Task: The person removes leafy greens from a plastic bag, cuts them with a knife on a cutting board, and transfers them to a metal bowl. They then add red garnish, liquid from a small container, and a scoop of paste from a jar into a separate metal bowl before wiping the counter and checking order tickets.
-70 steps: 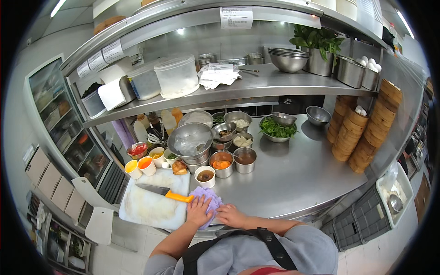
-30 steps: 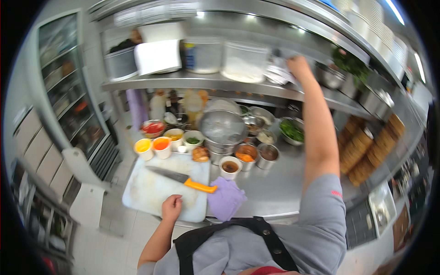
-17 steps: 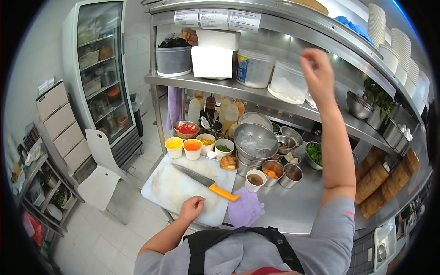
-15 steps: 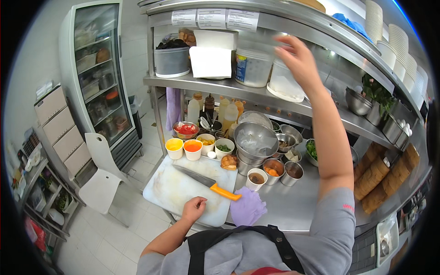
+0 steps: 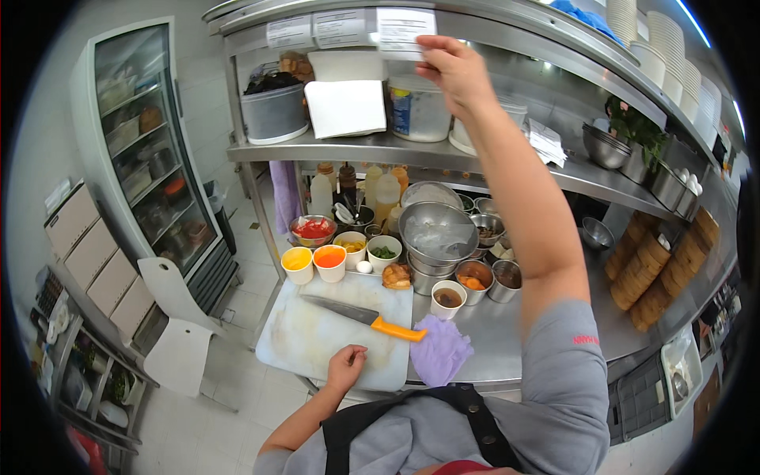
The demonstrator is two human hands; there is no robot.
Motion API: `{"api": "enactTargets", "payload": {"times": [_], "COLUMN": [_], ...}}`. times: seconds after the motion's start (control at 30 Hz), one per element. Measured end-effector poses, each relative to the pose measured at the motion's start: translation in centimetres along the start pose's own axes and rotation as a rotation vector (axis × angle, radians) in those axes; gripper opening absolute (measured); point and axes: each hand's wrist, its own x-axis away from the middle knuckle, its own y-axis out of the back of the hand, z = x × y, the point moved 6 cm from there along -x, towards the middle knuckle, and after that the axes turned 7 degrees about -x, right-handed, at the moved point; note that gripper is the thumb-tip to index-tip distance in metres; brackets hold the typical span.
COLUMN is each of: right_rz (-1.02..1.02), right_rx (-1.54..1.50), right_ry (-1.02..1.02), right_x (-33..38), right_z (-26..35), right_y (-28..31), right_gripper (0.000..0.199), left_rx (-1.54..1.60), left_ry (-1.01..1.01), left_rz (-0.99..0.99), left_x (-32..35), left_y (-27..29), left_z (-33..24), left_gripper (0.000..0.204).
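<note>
1. Your right hand (image 5: 453, 70) pinches the paper ticket (image 5: 405, 32) on the top shelf rail (image 5: 507, 36)
2. Left hand (image 5: 346, 369) rests loosely curled on the cutting board (image 5: 317, 340)
3. Ticket's likely light, flimsy, tearable: grip its lower edge

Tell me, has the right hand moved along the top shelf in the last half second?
Yes. The right hand went left along the top shelf rail, from above the clear tub to the paper ticket, which it now pinches.

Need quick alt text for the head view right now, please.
The right hand pinches a white paper slip on the top steel shelf rail; the left hand rests on a white cutting board near an orange-handled knife.
</note>
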Motion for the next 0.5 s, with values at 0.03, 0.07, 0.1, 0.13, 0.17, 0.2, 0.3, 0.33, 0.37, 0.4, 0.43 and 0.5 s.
{"api": "enactTargets", "payload": {"times": [0.03,0.07,0.1,0.13,0.17,0.2,0.3,0.33,0.37,0.4,0.43,0.5], "right_rz": [0.018,0.026,0.165,0.288,0.397,0.482,0.923,0.990,1.055,1.007,1.005,0.990], "right_rx": [0.046,0.095,0.126,0.161,0.194,0.284,0.501,0.514,0.519,0.519,0.529,0.539], "right_ry": [0.002,0.013,-0.028,-0.067,-0.197,-0.200,0.075,-0.137,-0.347,-0.368,-0.357,-0.353], "right_x": [1.5,3.3,5.1,7.4,10.3,13.8,24.2,26.5,28.3,28.7,29.4,29.8], "right_z": [1.2,2.4,2.0,1.6,-0.2,-2.0,-4.9,-6.6,-8.3,-9.6,-11.4,-12.6], "right_y": [0.1,0.3,-1.0,-1.7,-3.3,-4.8,-8.7,-9.3,-9.5,-9.0,-8.2,-7.5], "right_gripper": [0.024,0.025,0.027,0.030,0.034,0.035,0.034,0.034,0.033,0.033,0.033,0.033], "left_rx": [-0.017,-0.019,0.201,0.417,0.516,0.609,0.983,1.084,1.073,1.002,0.924,0.805], "left_ry": [0.002,0.004,0.050,0.092,0.094,0.103,-0.146,-0.139,-0.098,-0.092,-0.093,-0.051], "left_rz": [0.028,0.024,0.039,0.067,0.066,0.080,0.191,0.172,0.208,0.045,-0.113,-0.093], "left_x": [0.2,-0.3,-0.6,-1.1,-1.1,-1.0,-0.8,-0.2,0.4,0.1,-0.2,-1.0], "left_y": [0.0,0.1,0.2,0.2,0.8,1.7,3.8,4.5,4.3,5.1,5.7,5.7], "left_z": [-0.2,-0.2,0.5,0.7,-1.5,-4.9,-13.8,-14.6,-15.5,-16.3,-16.4,-14.0], "left_gripper": [0.016,0.016,0.019,0.024,0.029,0.034,0.045,0.044,0.044,0.042,0.040,0.042]}}
